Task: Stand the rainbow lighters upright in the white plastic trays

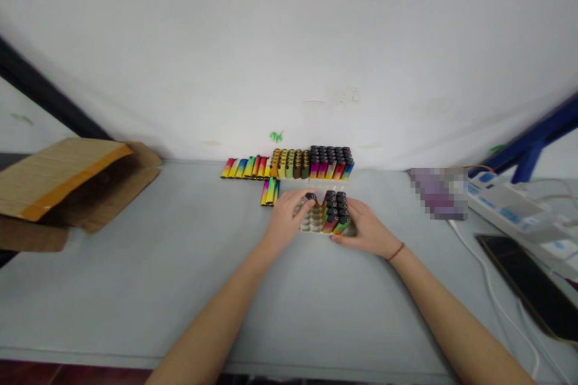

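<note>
A pale tray [311, 224] with rows of rounded slots lies on the table before me. Colourful lighters [336, 210] with black tops stand upright in its right part, while several slots on the left show bare. Between its thumb and fingers, my left hand [286, 213] pinches a black-topped lighter [310, 196] over the tray's left side; the lighter's lower part is mostly hidden. My right hand [368, 230] curves around the tray's right end, fingers behind and thumb at the front edge, touching it.
Behind the tray stand a black-topped lighter block [332, 162] and a yellow-to-brown block [290, 163]. Shiny colourful pieces [246, 167] lie to their left. An open cardboard box [67, 177] is at far left; a power strip [515, 204], cables and a dark phone [533, 283] are at right.
</note>
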`<state>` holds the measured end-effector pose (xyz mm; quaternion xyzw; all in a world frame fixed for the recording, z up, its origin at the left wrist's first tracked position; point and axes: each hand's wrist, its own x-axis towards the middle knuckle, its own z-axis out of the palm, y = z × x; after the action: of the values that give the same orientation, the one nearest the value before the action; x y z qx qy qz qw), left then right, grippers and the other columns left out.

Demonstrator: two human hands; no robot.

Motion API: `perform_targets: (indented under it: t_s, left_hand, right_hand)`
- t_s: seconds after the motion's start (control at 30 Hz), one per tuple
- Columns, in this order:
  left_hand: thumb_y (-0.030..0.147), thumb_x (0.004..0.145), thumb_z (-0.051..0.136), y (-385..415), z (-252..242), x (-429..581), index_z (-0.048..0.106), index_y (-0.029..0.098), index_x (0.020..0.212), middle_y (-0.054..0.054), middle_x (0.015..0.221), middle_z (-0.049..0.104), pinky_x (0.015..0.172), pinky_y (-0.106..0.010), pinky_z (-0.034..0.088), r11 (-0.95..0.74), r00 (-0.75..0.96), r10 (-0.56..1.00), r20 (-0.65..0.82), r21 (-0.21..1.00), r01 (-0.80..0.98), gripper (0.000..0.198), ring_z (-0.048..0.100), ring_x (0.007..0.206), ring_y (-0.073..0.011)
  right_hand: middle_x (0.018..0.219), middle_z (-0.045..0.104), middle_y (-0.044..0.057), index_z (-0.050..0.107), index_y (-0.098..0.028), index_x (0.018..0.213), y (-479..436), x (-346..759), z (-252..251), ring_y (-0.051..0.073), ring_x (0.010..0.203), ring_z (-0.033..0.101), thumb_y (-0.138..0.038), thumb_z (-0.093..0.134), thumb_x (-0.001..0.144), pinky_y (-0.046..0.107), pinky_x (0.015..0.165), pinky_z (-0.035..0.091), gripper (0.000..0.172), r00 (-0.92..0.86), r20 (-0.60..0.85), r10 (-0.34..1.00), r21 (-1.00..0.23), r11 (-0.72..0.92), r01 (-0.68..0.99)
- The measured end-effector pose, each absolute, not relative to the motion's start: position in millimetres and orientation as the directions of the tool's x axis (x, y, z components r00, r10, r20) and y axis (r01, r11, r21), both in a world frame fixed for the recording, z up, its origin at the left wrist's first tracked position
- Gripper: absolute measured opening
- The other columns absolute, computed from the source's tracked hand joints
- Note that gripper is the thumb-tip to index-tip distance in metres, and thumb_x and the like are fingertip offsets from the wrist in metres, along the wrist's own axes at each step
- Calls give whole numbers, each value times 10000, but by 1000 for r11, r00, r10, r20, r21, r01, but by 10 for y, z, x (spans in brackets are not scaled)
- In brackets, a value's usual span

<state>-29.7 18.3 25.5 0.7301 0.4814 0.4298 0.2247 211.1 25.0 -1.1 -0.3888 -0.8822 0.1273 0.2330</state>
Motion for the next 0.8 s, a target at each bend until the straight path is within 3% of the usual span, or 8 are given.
perform_targets:
  t_s: [0.27, 0.43, 0.53, 0.8]
  left_hand:
    - [343, 946, 536, 155, 252, -263, 693, 231, 1120, -78, 1119, 736, 966, -379, 446, -459, 199, 884, 424, 701, 545, 260, 639, 1075, -243]
    - [332, 925, 566, 156, 194, -250, 635, 233, 1181, -74, 1159, 723, 986, -381, 442, -401, 119, 904, 410, 720, 567, 283, 649, 1065, -228]
    - [322, 919, 571, 161, 182, -255, 641, 225, 1115, -65, 1097, 735, 978, -378, 450, -372, 97, 914, 393, 720, 586, 229, 663, 1025, -221]
    - [217, 961, 451, 146, 244, -280, 643, 236, 1220, -75, 1195, 702, 1021, -390, 435, -496, 227, 850, 475, 580, 646, 323, 619, 1126, -222]
  right_hand:
    - [1387, 558, 188, 439, -176, 1429, 249, 2116, -27, 353, 1266, 529, -551, 676, 809, 541, 1078, 412, 763, -581, 333, 743, -398, 669, 627]
    - [1385, 557, 192, 436, -172, 1435, 247, 2117, -34, 354, 1265, 528, -560, 670, 809, 536, 1076, 412, 773, -577, 332, 747, -392, 665, 635]
    - [1386, 559, 182, 435, -187, 1440, 247, 2117, -32, 356, 1265, 529, -565, 669, 808, 539, 1073, 414, 773, -579, 328, 747, -395, 665, 634]
    - [1365, 570, 192, 467, -168, 1405, 251, 2118, -24, 357, 1244, 542, -564, 670, 808, 541, 1066, 419, 744, -583, 330, 743, -388, 669, 633]
